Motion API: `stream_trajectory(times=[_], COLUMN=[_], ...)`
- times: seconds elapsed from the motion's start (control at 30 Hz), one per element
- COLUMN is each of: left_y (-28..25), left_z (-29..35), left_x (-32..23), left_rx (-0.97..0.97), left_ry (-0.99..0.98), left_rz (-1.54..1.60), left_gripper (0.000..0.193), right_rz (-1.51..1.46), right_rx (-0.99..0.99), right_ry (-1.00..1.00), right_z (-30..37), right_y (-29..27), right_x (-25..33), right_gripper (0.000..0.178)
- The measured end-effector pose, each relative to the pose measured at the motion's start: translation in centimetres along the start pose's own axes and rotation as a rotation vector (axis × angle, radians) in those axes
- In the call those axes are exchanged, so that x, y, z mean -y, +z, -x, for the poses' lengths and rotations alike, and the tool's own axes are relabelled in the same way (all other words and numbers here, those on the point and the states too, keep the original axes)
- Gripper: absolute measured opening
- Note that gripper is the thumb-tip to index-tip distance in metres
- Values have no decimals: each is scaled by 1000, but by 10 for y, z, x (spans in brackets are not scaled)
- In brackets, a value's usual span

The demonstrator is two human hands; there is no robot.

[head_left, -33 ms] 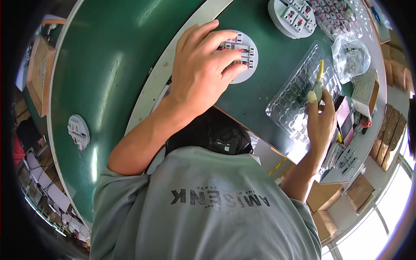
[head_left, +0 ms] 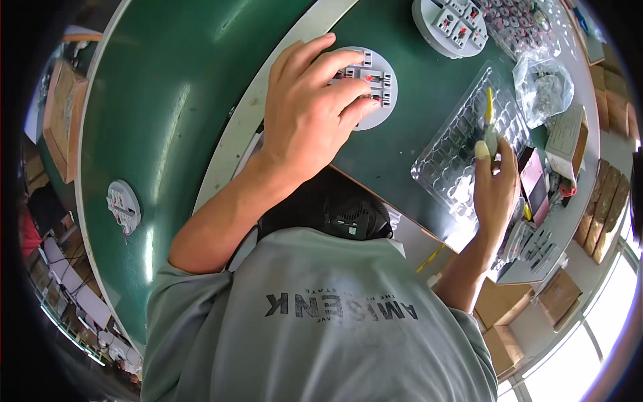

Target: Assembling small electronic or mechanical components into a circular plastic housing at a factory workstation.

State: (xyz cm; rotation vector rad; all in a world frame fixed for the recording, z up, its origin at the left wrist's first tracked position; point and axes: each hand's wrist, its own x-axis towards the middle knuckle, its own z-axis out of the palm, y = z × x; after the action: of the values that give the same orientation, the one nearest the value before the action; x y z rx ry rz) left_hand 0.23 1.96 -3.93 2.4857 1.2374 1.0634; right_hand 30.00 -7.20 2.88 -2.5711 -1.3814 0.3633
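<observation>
My left hand point(head_left: 311, 104) is over a round grey fixture point(head_left: 388, 67) on the green work surface. Its fingers are bent and apart, with the tips touching small parts on top of the fixture, where red and black bits show. The palm hides the fixture's left side. In my right hand point(head_left: 496, 184) is a slim tool point(head_left: 490, 110) with a yellow end and a grey-green body, held upward between thumb and fingers. It is over a clear plastic tray point(head_left: 435, 151) with many moulded pockets. I cannot make out the tool's exact kind.
Another grey fixture point(head_left: 442, 37) stands at the far right, beside a clear bag of small parts point(head_left: 516, 30) and a second clear bag point(head_left: 544, 90). An opened carton point(head_left: 566, 141) is at the right edge. A third fixture point(head_left: 124, 206) lies on the green surface at left.
The tool's yellow end has tilted slightly to the left. My left hand stays at the round fixture, with almost no movement.
</observation>
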Motion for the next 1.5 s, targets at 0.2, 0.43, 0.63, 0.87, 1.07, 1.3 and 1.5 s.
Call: stream_trajectory(times=[0.2, 0.43, 0.63, 0.87, 1.07, 1.3, 1.5], left_y=[-18, -20, -13, -17, -19, -32, -39], left_z=[2, 5, 11, 11, 9, 5, 15], left_x=[-14, -3, 4, 4, -2, -8, -8], left_rx=[80, 211, 170, 165, 168, 190, 98], left_ry=[-214, -231, -202, -262, -245, -234, -195], left_rz=[91, 221, 250, 291, 271, 227, 169], left_gripper=[84, 90, 90, 86, 91, 93, 90], right_rz=[-130, -409, -351, -394, -287, -282, -243], right_rx=[-252, 325, 274, 71, 230, 469, -3], right_ry=[-868, -1092, -1048, -835, -903, -1387, -858], right_z=[5, -30, -22, 20, -3, -52, 35], right_y=[15, 42, 44, 67, 44, 26, 46], right_x=[67, 103, 108, 112, 117, 126, 122], right_gripper=[29, 24, 23, 25, 15, 13, 18])
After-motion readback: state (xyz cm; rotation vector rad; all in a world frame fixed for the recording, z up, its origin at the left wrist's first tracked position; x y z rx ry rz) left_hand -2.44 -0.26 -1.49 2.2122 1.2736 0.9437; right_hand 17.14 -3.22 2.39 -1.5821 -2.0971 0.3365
